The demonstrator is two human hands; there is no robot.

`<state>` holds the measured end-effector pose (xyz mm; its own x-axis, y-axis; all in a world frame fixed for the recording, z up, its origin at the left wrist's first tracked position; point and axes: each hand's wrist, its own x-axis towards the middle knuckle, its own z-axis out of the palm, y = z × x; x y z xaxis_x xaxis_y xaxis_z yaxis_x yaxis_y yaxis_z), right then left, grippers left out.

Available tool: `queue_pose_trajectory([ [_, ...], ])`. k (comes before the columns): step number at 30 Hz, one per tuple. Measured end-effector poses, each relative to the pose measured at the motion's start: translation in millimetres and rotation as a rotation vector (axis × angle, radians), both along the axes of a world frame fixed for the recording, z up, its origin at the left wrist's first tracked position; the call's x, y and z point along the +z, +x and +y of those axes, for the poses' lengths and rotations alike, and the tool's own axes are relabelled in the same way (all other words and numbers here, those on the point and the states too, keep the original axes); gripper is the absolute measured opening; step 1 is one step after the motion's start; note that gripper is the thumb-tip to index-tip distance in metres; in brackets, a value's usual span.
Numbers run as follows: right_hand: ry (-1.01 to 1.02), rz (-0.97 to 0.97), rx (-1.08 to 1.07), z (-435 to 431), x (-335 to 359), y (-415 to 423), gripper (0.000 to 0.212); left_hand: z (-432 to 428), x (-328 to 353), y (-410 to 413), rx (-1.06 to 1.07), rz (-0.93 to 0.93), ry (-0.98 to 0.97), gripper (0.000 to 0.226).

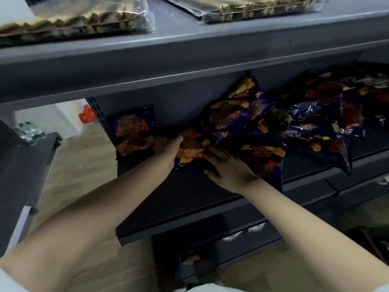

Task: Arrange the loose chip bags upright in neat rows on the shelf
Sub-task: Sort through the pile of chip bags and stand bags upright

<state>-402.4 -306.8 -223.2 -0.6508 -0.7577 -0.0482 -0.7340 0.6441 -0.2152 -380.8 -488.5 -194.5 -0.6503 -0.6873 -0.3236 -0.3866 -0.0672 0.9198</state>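
Dark shelf (189,197), chip bag (190,147) between 2 hands (167,147) (228,168)

View: one wide-angle camera on the head.
Facing: forward and down at the dark grey metal shelf (179,197).
Nearness: close above it.

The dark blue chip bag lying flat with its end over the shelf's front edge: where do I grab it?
Likely its overhanging end: the flat bag juts past the front lip of the shelf, so fingers can slip under there. Come from the front; other bags crowd its far end.
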Motion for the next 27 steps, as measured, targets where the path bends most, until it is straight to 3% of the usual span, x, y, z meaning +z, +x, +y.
queue_pose_trajectory([
  [9,-0.026,0.016,-0.037,1.1,-2.2,2.6,0.060,4.2,4.1,8.7,0.040,0.066,0.047,0.055],
  [15,-0.058,0.016,-0.043,2.8,-0.3,7.7,0.061,11.5,0.2,9.4,-0.020,0.077,-0.009,0.082],
  [21,-0.072,0.014,-0.042,5.6,-2.0,9.7,0.060,10.1,-5.1,12.9,-0.063,0.133,-0.025,0.085],
  [27,-0.223,0.054,-0.055,2.6,-0.5,14.0,0.045,-3.0,-13.4,23.0,-0.129,0.155,-0.042,0.090],
])
